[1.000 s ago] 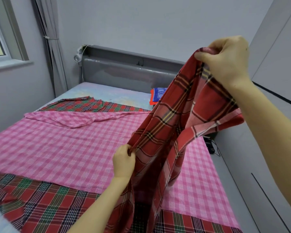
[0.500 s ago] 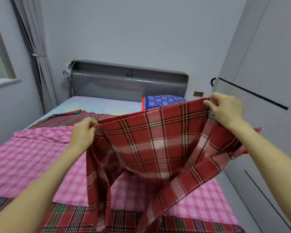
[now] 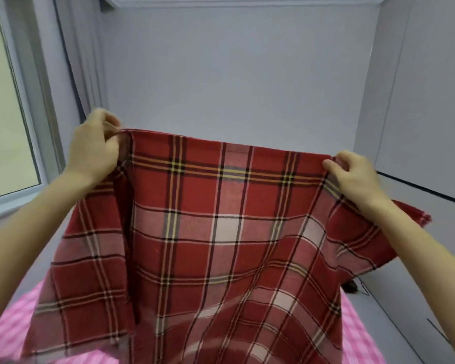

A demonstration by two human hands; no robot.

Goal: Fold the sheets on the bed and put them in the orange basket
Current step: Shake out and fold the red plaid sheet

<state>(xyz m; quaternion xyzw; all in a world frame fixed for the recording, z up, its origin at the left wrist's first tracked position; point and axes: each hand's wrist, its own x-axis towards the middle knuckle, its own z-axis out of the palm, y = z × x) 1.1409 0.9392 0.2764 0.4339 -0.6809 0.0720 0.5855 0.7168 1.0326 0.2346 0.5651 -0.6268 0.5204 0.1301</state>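
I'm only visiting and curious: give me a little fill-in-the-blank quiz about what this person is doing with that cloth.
The left hand and the right hand each grip the plaid sheet along its ____ edge.
The plaid sheet's main colour is ____.
Below it shows a checked sheet coloured ____.
The window is on the person's ____ side.
Missing words: top, red, pink, left.

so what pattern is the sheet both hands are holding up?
Red plaid sheet with black, white and yellow lines; head view.
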